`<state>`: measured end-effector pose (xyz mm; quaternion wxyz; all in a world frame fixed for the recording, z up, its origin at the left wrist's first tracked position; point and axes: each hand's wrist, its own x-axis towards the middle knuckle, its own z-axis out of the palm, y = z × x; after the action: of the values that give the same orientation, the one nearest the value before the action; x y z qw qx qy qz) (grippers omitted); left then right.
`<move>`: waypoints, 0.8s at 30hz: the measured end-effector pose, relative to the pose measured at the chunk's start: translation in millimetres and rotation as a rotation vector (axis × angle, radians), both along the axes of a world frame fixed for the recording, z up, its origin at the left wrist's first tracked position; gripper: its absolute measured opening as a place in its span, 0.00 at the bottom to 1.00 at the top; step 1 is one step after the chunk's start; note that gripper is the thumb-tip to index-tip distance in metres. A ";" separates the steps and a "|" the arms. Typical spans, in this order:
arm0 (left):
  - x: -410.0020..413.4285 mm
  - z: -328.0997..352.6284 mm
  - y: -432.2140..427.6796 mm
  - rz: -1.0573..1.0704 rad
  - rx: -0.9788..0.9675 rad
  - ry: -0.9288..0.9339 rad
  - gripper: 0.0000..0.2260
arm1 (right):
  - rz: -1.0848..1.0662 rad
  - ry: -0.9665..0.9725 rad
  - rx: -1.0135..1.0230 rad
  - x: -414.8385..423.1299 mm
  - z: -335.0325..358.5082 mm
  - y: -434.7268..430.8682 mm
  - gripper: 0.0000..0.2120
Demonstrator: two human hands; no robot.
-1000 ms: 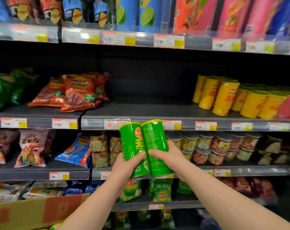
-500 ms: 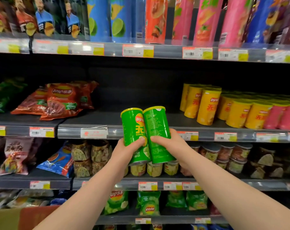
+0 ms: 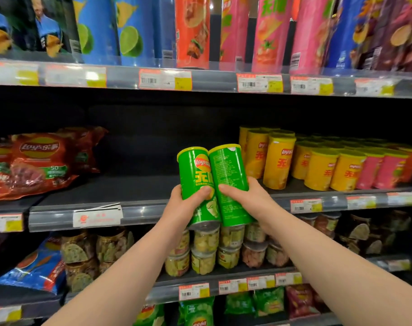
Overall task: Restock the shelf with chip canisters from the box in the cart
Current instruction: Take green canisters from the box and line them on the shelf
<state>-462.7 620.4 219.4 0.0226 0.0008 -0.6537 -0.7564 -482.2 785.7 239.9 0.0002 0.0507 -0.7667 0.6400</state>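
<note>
- Item: two green chip canisters, left canister (image 3: pixel 195 184) and right canister (image 3: pixel 228 175). They are held in the air in front of the middle shelf (image 3: pixel 129 191), sides touching and tops leaning slightly apart. Neither is set down yet.
- Handling (judged): probably light for its size. The tube wall looks stiff and the wrap glossy, so it may slide in a loose hold. The contents are likely brittle, so set it down rather than drop it.
- Where to hold (judged): round the mid-body, as now. Keep off the yellow-green lid, which may pop off, and leave the base free for standing.
- Left grip (image 3: pixel 188 205): fingers and thumb curled round the lower half of the left canister.
- Right grip (image 3: pixel 249 201): wrapped round the middle of the right canister, thumb across its printed back.
- Destination (judged): the bare dark stretch of shelf directly behind the canisters.
- Neighbours, right: yellow canisters (image 3: pixel 278 161) stand upright in rows, with pink ones beyond.
- Neighbours, left: red chip bags (image 3: pixel 40 161) lie flat, well apart from the gap.
- Shelf edge: a torn white label (image 3: pixel 98 215) is on the price rail.
</note>
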 end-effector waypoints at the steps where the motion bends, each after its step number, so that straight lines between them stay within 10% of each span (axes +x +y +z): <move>1: -8.3 3.3 -0.7 -0.001 -0.001 0.012 0.26 | -0.009 0.000 -0.016 -6.8 1.3 0.2 0.31; 6: -52.0 18.1 -10.4 -0.034 -0.015 0.027 0.16 | -0.042 0.036 -0.037 -44.7 11.7 -10.7 0.42; 9: -76.5 25.9 -19.6 -0.058 -0.022 -0.004 0.33 | -0.074 0.030 -0.052 -71.0 10.9 -18.0 0.49; 24: -175.6 19.2 -38.6 -0.118 -0.166 0.084 0.27 | -0.220 0.046 -0.004 -140.5 1.2 -35.3 0.20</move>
<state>-638.2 581.8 238.5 0.0054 -0.0714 -0.7116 -0.6989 -622.7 750.3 241.0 0.0883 -0.0193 -0.7660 0.6364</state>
